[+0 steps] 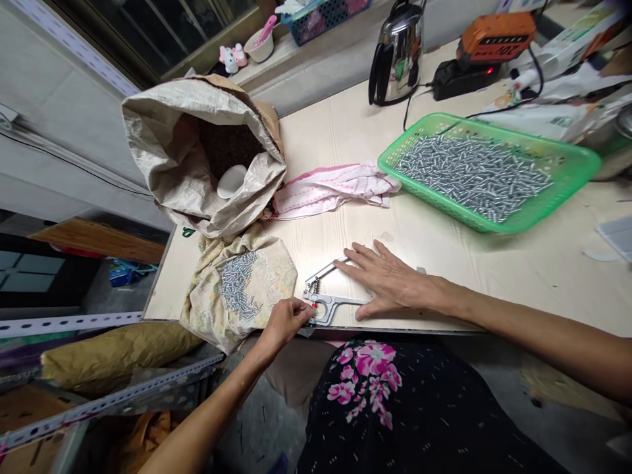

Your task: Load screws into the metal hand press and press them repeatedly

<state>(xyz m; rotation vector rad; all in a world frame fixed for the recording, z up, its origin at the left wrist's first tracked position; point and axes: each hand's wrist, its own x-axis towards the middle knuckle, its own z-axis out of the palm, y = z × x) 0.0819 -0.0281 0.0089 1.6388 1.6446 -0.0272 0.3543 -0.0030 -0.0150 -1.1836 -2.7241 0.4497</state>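
A grey metal hand press [332,304] with a long lever [326,268] lies at the table's front edge. My right hand [382,280] rests over the lever's end with its fingers spread. At the tool's left end my left hand [292,317] is pinched, close to a small red part [314,305]; what its fingertips hold is too small to make out. Left of the tool, a pile of small silver metal pieces [239,283] lies on a patterned cloth [276,266]. More such pieces fill a green basket [567,191] at the right.
An open sack [158,141] with a white scoop [232,181] stands at the back left. Beside it lies a pink-and-white towel [336,191]. A steel kettle [399,59] and an orange battery on a charger [496,39] stand at the back.
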